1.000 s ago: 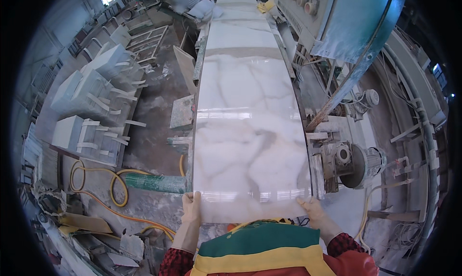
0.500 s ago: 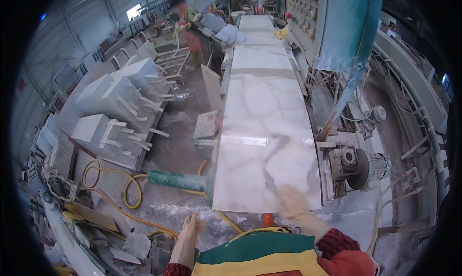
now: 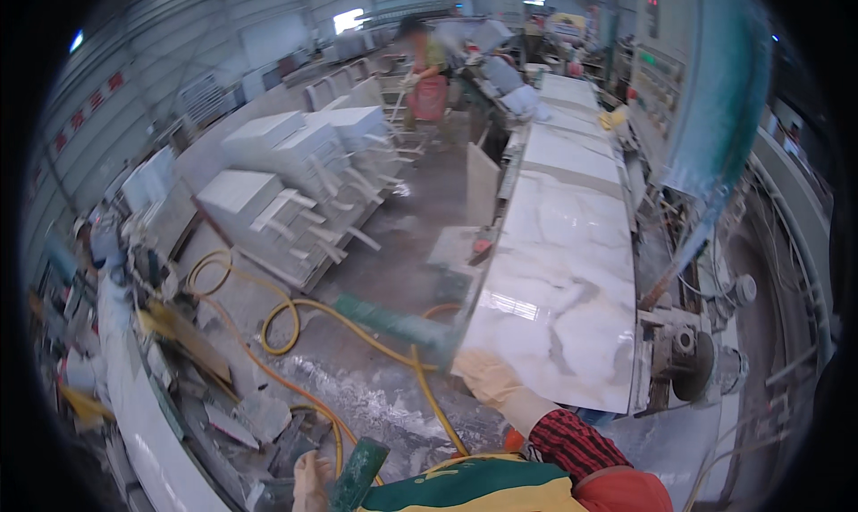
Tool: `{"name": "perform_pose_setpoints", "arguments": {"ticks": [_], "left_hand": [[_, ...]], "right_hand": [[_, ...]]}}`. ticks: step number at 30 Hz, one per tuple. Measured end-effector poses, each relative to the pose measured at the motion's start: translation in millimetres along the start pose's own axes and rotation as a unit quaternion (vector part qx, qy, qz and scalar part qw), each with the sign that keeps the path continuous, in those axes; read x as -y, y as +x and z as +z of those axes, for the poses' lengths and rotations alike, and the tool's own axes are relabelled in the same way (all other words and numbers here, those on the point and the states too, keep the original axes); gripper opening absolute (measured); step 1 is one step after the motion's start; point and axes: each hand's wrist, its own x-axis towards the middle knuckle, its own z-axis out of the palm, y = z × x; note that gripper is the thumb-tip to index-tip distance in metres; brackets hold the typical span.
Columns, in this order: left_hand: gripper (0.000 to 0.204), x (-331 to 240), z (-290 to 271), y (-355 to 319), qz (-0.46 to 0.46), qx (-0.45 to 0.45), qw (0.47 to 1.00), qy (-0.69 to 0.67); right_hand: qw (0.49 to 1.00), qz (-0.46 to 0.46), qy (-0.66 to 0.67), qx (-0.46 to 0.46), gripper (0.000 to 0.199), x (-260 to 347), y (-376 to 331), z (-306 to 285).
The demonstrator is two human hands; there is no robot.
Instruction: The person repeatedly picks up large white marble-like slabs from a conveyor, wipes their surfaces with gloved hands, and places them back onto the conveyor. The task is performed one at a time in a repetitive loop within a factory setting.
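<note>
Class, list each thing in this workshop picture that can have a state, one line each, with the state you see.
Marble slab: flat on the machine line, glossy.
Right hand: gloved, on the slab's near corner.
Left hand: gloved, low, apart from the slab.
Yellow hose: looped on the wet floor.
White stone blocks: stacked.

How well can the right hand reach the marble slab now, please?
Likely yes: the gloved right hand rests at the marble slab's near corner, with nothing between them.

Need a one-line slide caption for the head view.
Gloved right hand rests on the near corner of a white veined stone slab beside yellow hoses.
</note>
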Motion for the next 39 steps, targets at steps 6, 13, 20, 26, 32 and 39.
{"name": "perform_pose_setpoints", "arguments": {"ticks": [6,13,20,26,32,39], "left_hand": [[0.029,51.7,-179.8,33.9,0.197,-0.294,0.904,0.240],[0.051,110.9,-288.5,-46.7,0.207,-0.518,0.759,0.335],[0.054,223.2,-370.6,-79.2,0.177,-0.514,0.687,0.482],[0.052,208.7,-331.4,-92.9,0.225,-0.536,0.663,0.471],[0.052,117.4,-282.7,-144.0,0.183,-0.347,0.772,0.500],[0.053,171.9,-299.0,-126.7,0.374,-0.338,0.709,0.493]], "right_hand": [[0.996,0.069,-0.030,0.042,0.029,11.0,-6.9,-19.7],[0.993,0.068,-0.093,-0.041,0.037,-26.7,-108.5,-48.2],[0.950,0.255,-0.180,-0.021,0.046,-95.4,-323.0,-137.8],[0.776,0.587,-0.228,0.035,0.049,-42.8,-367.3,-153.9],[0.900,0.403,-0.131,0.097,0.042,55.4,-452.2,-29.6],[0.728,0.598,0.001,0.335,0.048,191.6,-445.0,47.9]]}}
